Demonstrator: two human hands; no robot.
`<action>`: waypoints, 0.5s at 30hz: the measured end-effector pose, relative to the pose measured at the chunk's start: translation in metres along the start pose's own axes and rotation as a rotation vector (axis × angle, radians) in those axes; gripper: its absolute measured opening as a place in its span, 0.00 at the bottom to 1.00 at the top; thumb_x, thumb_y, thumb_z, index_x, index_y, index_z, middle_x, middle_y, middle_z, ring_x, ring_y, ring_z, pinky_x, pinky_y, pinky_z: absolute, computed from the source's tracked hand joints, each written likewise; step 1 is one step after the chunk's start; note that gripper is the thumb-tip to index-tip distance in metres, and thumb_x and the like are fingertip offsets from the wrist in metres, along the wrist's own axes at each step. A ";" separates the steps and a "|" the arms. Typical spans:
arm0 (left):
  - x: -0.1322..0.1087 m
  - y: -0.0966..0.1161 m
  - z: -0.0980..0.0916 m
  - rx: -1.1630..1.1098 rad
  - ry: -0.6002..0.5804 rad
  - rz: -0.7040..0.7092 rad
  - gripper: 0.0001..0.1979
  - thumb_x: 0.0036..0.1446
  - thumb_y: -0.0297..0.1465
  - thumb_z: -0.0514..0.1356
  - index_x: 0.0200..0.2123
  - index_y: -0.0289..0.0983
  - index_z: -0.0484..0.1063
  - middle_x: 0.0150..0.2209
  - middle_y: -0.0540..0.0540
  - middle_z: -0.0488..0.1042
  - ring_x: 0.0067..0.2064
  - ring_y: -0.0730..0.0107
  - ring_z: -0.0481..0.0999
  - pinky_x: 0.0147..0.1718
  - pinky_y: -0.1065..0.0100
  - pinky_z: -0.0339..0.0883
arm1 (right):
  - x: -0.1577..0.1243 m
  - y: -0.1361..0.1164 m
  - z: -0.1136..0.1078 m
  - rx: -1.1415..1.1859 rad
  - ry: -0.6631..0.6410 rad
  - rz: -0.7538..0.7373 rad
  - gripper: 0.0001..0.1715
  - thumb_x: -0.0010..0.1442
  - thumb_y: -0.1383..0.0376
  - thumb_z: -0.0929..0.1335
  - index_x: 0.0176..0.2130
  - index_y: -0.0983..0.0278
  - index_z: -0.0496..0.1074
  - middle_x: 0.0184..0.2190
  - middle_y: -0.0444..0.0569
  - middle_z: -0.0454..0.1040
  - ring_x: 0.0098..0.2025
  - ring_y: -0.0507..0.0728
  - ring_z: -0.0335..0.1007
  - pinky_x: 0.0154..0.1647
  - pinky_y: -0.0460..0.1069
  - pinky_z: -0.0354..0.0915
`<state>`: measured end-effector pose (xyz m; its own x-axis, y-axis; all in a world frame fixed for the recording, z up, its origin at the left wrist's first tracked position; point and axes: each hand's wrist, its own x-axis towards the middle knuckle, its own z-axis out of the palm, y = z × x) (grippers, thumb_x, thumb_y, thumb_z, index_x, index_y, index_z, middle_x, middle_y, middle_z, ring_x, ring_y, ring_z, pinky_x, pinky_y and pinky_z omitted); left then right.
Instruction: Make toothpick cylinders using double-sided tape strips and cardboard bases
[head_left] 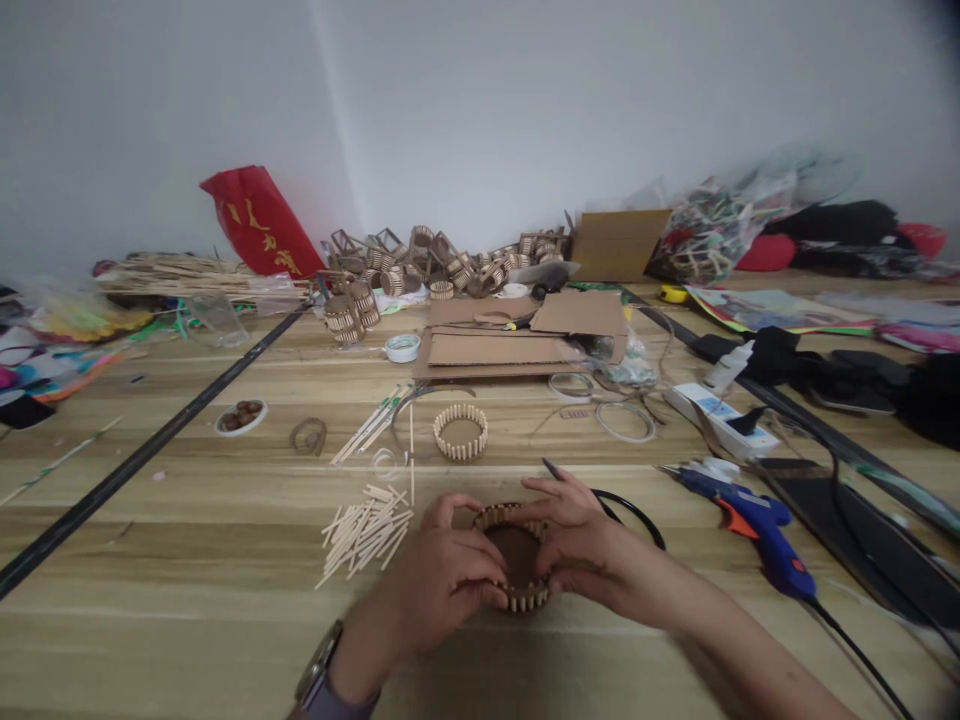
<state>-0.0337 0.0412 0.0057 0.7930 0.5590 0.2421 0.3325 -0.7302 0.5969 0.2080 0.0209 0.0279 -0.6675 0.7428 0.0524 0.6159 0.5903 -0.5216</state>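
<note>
A small round cardboard basket (527, 600) ringed with short wooden sticks stands low over the table in front of me. My left hand (457, 560) wraps its fingers over the left side of the rim. On the opposite side, my right hand (589, 545) grips the rim with thumb and fingers. A dark pointed tip (551, 468), perhaps of a pen, sticks out beyond the right fingers; the rest of it is hidden. A similar stick-edged basket (460, 455) sits just beyond, and a pile of short wooden sticks (366, 535) lies left of my hands.
A blue glue gun (750, 515) lies at right, its cord running toward the front edge. Behind are cardboard sheets (502, 350), a tape roll (402, 347), a white power strip (724, 420) and a bowl of brown beads (241, 416). Several finished-looking baskets (450, 260) crowd the wall.
</note>
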 end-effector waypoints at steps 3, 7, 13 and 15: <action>-0.001 0.000 0.000 -0.002 -0.017 0.008 0.05 0.59 0.35 0.62 0.33 0.42 0.78 0.35 0.55 0.81 0.48 0.70 0.73 0.59 0.61 0.46 | -0.001 0.001 0.001 -0.011 0.018 -0.038 0.12 0.64 0.59 0.66 0.34 0.59 0.78 0.54 0.52 0.73 0.68 0.66 0.47 0.66 0.71 0.35; -0.001 0.000 0.001 0.002 -0.017 -0.001 0.08 0.60 0.36 0.61 0.33 0.42 0.79 0.34 0.54 0.82 0.49 0.68 0.72 0.59 0.61 0.47 | -0.002 0.000 -0.001 0.021 0.029 -0.035 0.15 0.65 0.58 0.65 0.36 0.58 0.79 0.54 0.52 0.74 0.67 0.65 0.49 0.66 0.70 0.35; -0.002 -0.002 0.003 0.030 -0.017 -0.019 0.04 0.58 0.33 0.63 0.33 0.43 0.79 0.35 0.56 0.81 0.53 0.64 0.69 0.58 0.59 0.47 | 0.000 0.002 0.005 0.007 0.033 -0.026 0.17 0.60 0.50 0.68 0.40 0.57 0.79 0.55 0.52 0.73 0.67 0.66 0.49 0.66 0.71 0.33; -0.003 -0.002 0.004 0.067 -0.026 -0.042 0.03 0.58 0.32 0.64 0.33 0.43 0.79 0.35 0.56 0.81 0.55 0.62 0.65 0.58 0.58 0.48 | 0.001 0.005 0.010 -0.023 0.047 -0.040 0.15 0.61 0.52 0.68 0.33 0.57 0.79 0.53 0.48 0.74 0.67 0.65 0.50 0.67 0.70 0.32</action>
<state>-0.0343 0.0397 0.0004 0.7905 0.5796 0.1977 0.3980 -0.7316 0.5534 0.2063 0.0210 0.0169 -0.6715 0.7324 0.1129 0.5994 0.6264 -0.4983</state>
